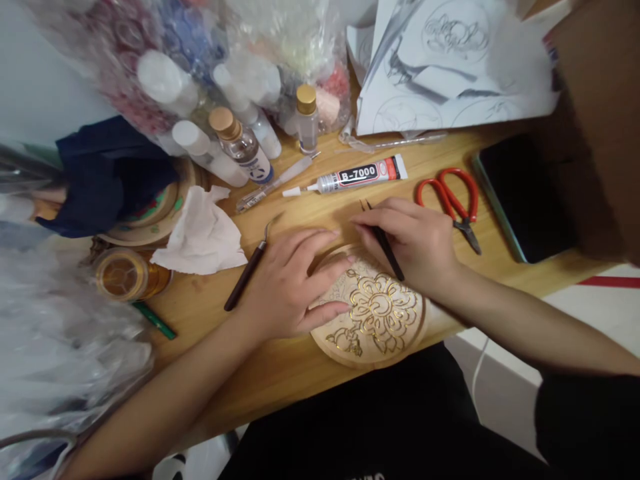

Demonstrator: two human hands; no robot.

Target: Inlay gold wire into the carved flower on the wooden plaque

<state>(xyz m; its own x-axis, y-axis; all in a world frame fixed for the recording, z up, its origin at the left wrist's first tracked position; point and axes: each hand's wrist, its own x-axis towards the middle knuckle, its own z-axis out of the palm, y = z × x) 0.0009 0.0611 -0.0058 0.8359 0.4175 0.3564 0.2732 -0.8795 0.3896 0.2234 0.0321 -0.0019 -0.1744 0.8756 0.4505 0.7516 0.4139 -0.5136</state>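
Garment, one: black top, matte, dark throughout the front panel, with soft folds. Marking: white lettering on the front, cropped by the lower edge of the view, wording unreadable. Sleeve, right: black sleeve, loose cut, wide opening, hem near the elbow. Sleeve, left: outside the view. Forearms, two: bare, slender, smooth in outline, narrowing toward the wrists. Hands, two: left hand and right hand, both bare. Fingers: slim, tapering, with short nails on the left.
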